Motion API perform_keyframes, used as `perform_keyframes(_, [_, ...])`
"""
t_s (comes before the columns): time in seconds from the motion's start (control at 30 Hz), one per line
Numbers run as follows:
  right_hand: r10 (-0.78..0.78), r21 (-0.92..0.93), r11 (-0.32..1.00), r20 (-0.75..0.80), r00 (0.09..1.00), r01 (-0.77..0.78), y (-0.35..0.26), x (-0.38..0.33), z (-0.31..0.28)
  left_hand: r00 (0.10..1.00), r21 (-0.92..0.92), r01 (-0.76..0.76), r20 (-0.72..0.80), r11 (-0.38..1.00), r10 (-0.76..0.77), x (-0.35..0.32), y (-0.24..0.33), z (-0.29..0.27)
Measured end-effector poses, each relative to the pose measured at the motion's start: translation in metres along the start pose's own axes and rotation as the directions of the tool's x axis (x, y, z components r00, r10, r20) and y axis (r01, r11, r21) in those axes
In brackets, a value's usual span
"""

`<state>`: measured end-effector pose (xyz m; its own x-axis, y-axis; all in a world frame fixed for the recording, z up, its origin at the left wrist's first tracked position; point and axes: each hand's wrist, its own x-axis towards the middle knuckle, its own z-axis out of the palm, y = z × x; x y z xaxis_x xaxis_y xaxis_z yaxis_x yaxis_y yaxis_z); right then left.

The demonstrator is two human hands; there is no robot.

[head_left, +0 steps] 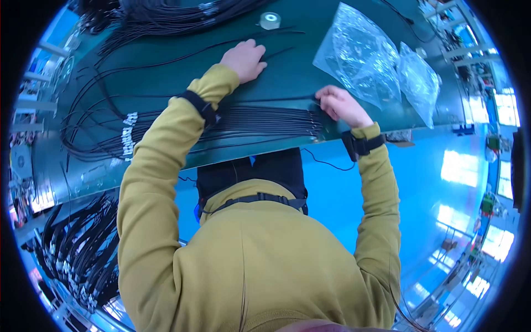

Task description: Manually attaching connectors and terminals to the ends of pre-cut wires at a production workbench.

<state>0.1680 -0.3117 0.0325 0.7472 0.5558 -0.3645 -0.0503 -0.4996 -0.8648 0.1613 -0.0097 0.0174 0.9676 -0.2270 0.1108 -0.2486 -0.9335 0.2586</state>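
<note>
Several black cables [265, 119] lie side by side across the green worktable, their right ends roughly lined up. At those ends my right hand [343, 105] is closed, thumb and fingers pinching the tip of one cable [276, 99] that runs along the row's far side. Farther up the table, my left hand [243, 61] curls down over another black cable [282, 52], whose end sticks out past the fingers; its grip is partly hidden. White labels [129, 135] mark the cables at the left, where they loop round.
Clear plastic bags [362, 55] lie at the far right of the table [298, 74]. A roll of tape [270, 21] sits beyond my left hand, and a thick cable bundle [160, 22] at the far left. More black cables [83, 249] hang below left.
</note>
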Motion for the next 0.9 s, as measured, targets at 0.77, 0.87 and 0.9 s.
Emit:
perform_keyframes(0.77, [0.095, 0.871, 0.489, -0.114, 0.989, 0.053, -0.007, -0.005, 0.040, 0.989, -0.565, -0.148, -0.099, 0.811, 0.112, -0.036, 0.084, -0.013])
perform_keyframes(0.87, [0.100, 0.866, 0.494, -0.149, 0.984, 0.081, -0.010, -0.006, 0.043, 0.975, -0.534, -0.212, -0.176, 0.818, 0.138, -0.035, 0.084, -0.009])
perform_keyframes(0.9, [0.105, 0.846, 0.523, -0.185, 0.977, 0.104, -0.012, -0.006, 0.044, 0.966, -0.511, -0.238, -0.214, 0.826, 0.146, -0.036, 0.085, -0.008])
